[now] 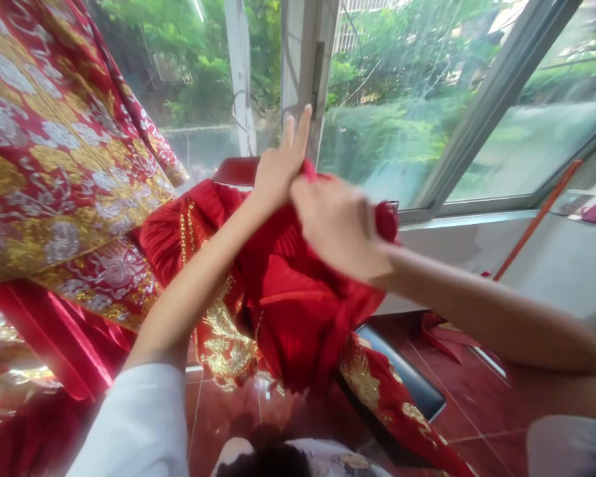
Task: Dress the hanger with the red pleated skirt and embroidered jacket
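Observation:
A red garment (298,298) with pleated cloth and gold embroidery stands upright in the middle. At its top edge my left hand (277,172) pinches a bit of the red cloth, with two fingers stretched upward. My right hand (338,225), slightly blurred, is closed on the cloth right beside it. A small red fold shows between the two hands. The fingertips of my right hand are partly hidden. Behind the garment rises a dark red rounded edge (236,171). One gold-embroidered red part (392,397) hangs down toward the lower right.
Large red, gold and silver embroidered garments (64,132) hang at the left. A window (392,119) with a pale frame spans the back. A black padded seat (402,371) stands behind the garment on the tiled floor (481,411). An orange pole (539,218) leans at the right.

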`<state>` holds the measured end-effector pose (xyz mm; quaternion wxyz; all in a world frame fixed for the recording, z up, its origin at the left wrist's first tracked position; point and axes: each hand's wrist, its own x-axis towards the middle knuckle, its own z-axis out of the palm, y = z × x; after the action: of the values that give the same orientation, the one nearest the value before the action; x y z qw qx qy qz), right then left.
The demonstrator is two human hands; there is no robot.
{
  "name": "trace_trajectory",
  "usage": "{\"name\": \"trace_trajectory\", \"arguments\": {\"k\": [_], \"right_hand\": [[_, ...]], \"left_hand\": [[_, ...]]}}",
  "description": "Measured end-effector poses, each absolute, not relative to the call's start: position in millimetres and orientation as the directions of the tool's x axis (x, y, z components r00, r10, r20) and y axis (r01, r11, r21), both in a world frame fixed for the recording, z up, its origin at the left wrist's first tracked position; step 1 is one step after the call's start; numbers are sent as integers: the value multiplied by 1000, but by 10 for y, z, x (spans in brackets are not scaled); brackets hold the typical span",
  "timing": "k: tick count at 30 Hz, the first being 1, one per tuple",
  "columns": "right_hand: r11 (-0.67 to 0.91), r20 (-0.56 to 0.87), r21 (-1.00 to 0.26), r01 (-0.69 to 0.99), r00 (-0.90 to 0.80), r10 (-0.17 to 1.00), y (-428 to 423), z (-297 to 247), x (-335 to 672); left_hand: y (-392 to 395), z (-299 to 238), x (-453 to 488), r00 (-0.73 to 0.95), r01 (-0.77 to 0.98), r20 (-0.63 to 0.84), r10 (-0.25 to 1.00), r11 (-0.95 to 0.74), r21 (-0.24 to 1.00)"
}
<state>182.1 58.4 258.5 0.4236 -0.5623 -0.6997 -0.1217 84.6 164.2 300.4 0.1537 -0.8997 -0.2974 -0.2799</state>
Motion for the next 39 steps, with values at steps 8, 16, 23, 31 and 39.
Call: {"name": "trace_trajectory", "arguments": {"k": [8,16,23,31,39], "right_hand": [[329,579,-338,882,-80,811,717,1812,1834],[669,732,-240,704,-322,601,1263,2309,2677],[590,639,-600,540,-120,760,1431,2431,2657],[361,453,-572,737,-84,888,1348,2675,2575],[564,777,-299,770,-147,612,1241,2508,2452]], "left_hand": [[1454,3138,-186,540,495,758,366,-867,66],[1603,2743,-1022,353,722,605,714,-619,310],[1665,2805,-1028,337,650,575,745,-626,430],[1924,2786,-1094,286,582,345,894,-448,679],[1437,1943,-935,-30,822,854,520,-473,317]]}}
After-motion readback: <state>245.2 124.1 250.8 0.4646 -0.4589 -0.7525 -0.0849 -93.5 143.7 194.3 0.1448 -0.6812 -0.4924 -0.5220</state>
